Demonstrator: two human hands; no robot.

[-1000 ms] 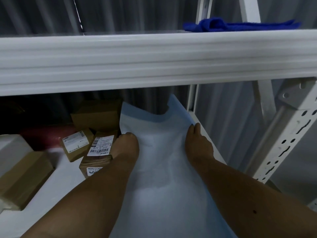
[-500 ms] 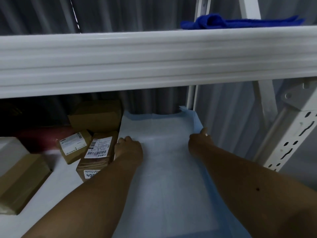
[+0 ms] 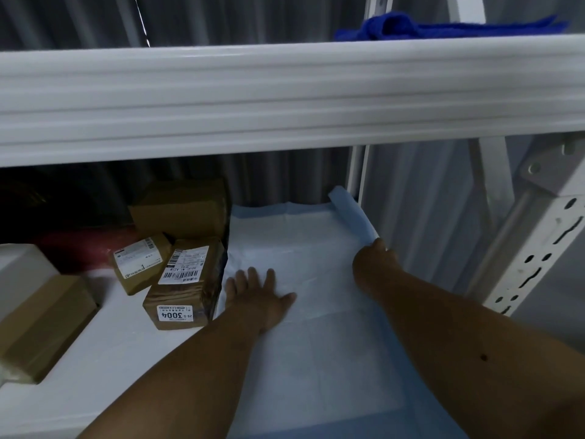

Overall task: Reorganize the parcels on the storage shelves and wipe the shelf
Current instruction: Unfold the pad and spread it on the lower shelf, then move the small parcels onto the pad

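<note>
A: What's on the left of the lower shelf (image 3: 95, 359)?
B: Brown parcels (image 3: 186, 280), clustered just left of the pale blue sheet (image 3: 316, 327).
A: And the hands?
B: The left hand (image 3: 258, 296) lies flat on the sheet, fingers spread, beside the labelled parcel. The right hand (image 3: 375, 264) grips the sheet's curled right edge.
A: The cloth?
B: The blue cloth (image 3: 443, 25) rests on the upper shelf (image 3: 285, 90), well apart.

Parcels (image 3: 186, 274) leftward (upper shelf (image 3: 285, 96) overhead)
</note>
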